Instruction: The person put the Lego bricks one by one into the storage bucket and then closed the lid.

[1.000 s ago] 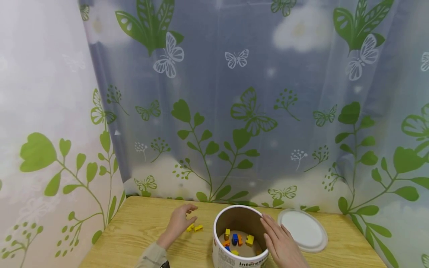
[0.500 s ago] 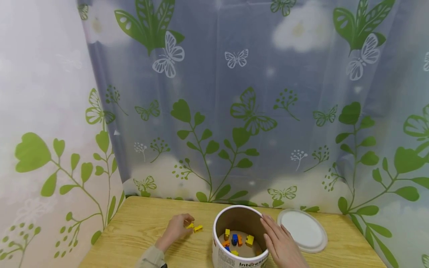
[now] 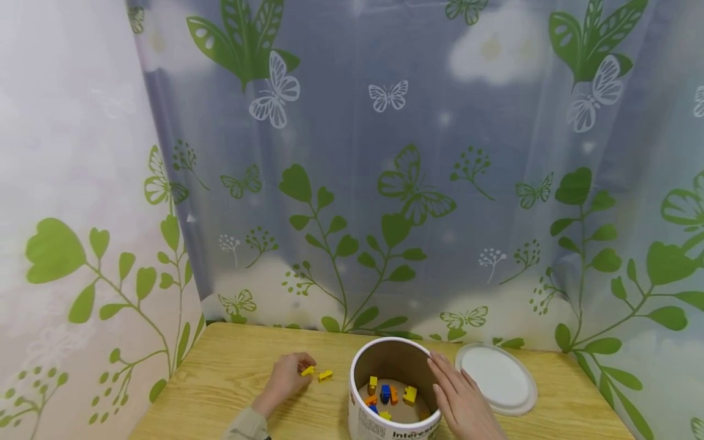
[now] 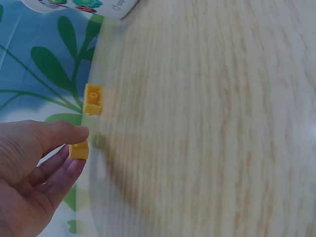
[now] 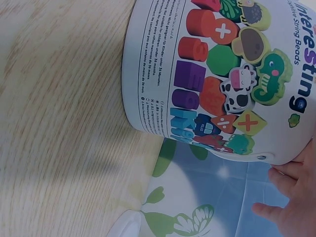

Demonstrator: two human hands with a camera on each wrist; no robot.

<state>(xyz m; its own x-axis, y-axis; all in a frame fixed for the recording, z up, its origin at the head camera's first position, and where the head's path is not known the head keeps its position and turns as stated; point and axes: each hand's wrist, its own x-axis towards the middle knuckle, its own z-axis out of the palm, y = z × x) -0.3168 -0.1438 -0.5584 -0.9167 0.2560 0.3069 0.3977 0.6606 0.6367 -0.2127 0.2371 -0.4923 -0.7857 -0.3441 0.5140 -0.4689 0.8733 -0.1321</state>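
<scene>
Between thumb and fingers, my left hand [image 3: 287,376] pinches a small yellow toy building brick [image 4: 79,151] just over the wooden table. A second yellow brick [image 3: 325,376] lies to its right, and its hollow, tubed side shows in the left wrist view. My right hand [image 3: 463,397] rests with straight fingers on the right rim of a round white tub [image 3: 363,421]. Inside that tub are several bricks in yellow, blue and orange, such as a yellow brick [image 3: 409,395] on its floor. The tub's printed side fills much of the right wrist view.
Behind the right hand lies a round white lid [image 3: 497,379] on the wooden table [image 3: 231,354]. A curtain [image 3: 352,244] printed with leaves and butterflies hangs along the table's back edge.
My left hand has come down to the left yellow brick, taken it between thumb and fingers, and drawn it slightly left, away from the other brick. The right hand has stayed on the tub.
</scene>
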